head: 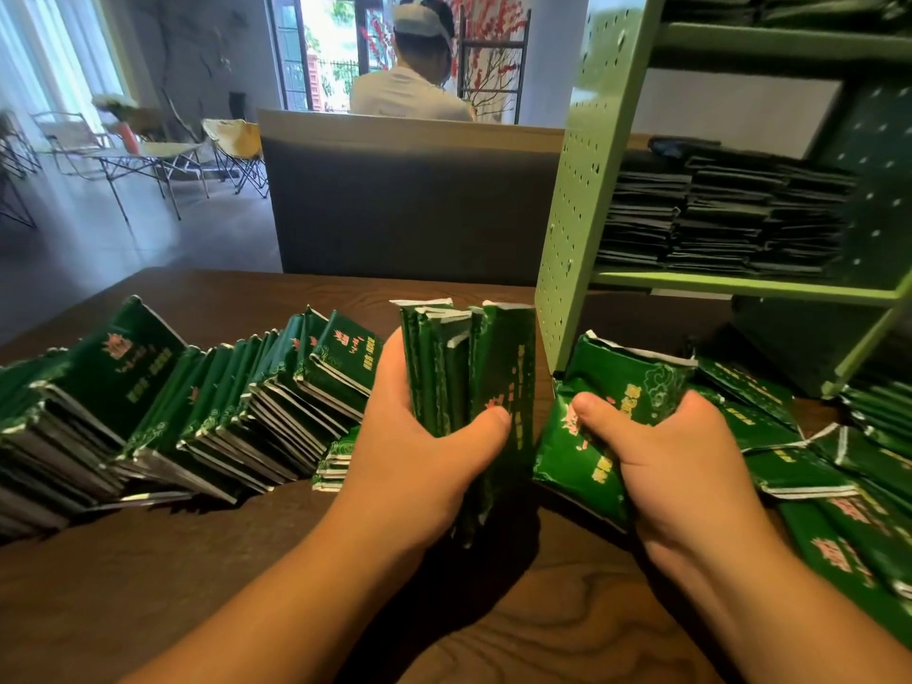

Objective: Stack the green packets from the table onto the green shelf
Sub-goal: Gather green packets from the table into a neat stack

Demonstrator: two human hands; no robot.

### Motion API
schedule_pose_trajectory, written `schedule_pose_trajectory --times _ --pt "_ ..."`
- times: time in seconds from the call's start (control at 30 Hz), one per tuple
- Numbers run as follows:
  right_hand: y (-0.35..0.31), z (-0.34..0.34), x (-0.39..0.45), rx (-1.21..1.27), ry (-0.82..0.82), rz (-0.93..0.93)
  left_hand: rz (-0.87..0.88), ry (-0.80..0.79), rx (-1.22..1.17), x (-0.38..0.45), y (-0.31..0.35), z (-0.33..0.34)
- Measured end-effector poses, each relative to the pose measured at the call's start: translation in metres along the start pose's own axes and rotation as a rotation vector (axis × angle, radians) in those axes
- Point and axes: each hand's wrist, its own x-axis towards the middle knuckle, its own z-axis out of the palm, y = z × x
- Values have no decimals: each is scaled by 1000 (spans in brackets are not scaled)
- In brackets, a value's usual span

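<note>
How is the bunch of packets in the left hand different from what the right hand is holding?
The left hand grips a thick bundle of packets standing upright on edge, narrow sides showing. The right hand grips a packet tilted back, its printed face showing; how many it holds is unclear. The bundle stands straight, while the right packet looks crumpled under the thumb. Both are the same dark green with pale printing, over the wooden table.

Dark green packets (207, 397) with pink-and-gold print, silver edges; pale green perforated shelf (582, 199) beside them; brown wood-grain table (296, 560).
</note>
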Motion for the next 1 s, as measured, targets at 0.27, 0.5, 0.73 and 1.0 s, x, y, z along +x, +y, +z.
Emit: schedule_pose_trajectory --times 0.27,0.5,0.73,1.0 --pt "-2 6 -15 287 -324 50 44 -59 117 -5 -1 8" --pt "2 -1 -7 -123 -456 -180 -14 -89 95 -6 -3 4" --pt "-3 -5 2 -313 -421 -274 -125 -11 -58 -2 -5 5" --pt "11 -18 27 -1337 -306 -164 -283 88 -294 -3 10 6"
